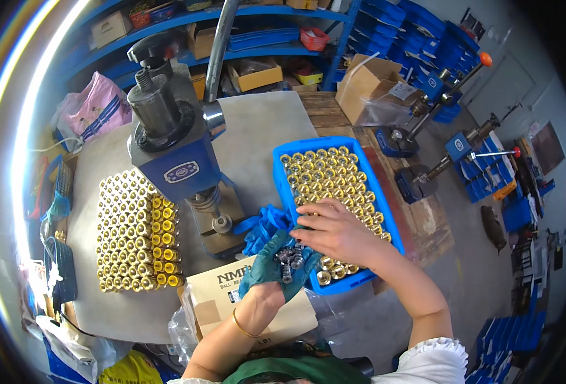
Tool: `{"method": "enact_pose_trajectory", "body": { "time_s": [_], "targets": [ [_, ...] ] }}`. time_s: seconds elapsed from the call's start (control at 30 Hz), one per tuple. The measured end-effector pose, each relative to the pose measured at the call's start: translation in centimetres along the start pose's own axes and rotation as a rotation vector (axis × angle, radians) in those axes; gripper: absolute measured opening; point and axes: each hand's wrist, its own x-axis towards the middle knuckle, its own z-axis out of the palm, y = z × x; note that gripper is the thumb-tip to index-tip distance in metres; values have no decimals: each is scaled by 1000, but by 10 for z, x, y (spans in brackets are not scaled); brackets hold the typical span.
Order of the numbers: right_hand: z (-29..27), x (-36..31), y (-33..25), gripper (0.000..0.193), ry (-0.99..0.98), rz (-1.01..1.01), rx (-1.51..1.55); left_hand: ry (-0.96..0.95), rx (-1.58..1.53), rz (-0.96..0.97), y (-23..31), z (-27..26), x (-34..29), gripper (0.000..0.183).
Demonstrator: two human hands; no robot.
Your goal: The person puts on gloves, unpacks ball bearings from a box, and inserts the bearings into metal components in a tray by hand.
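Observation:
My left hand [265, 272], in a teal glove, is cupped palm up around a handful of small shiny steel parts [289, 258] that look like bearings. Bare and palm down, my right hand [334, 230] reaches over the near left part of a blue tray [393, 221]. Its fingers are stretched and a little apart, with the tips close to the left hand's glove; I see nothing held in them. Rows of round brass-coloured parts [324, 168] stand upright in the tray, some hidden under the right hand. A crumpled blue glove [267, 227] lies against the tray's left side.
A blue hand press [183, 173] stands left of the tray. Further left is a block of stacked brass parts [126, 230]. A cardboard box [209, 310] sits beneath my left forearm. More presses [417, 182] and an open carton [369, 89] are at the right; shelves [276, 48] line the back.

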Motion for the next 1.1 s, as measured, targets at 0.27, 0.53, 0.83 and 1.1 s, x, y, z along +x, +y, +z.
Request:
{"method": "enact_pose_trajectory", "body": {
  "time_s": [0.27, 0.53, 0.83, 1.1],
  "targets": [
    [-3, -15, -4, 14, -13, 61, 111, -60, 38, -57, -4, 4, -2, 32],
    [3, -11, 8, 17, -93, 80, 45, -36, 93, -59, -3, 0, 4, 31],
    [25, -42, 148, 11, 99, 639, -383, 104, -137, -23, 9, -26, 13, 18],
    [1, -19, 65, 13, 90, 420, 67, 156, 30, 77, 2, 2, 9, 28]
  ]
}}
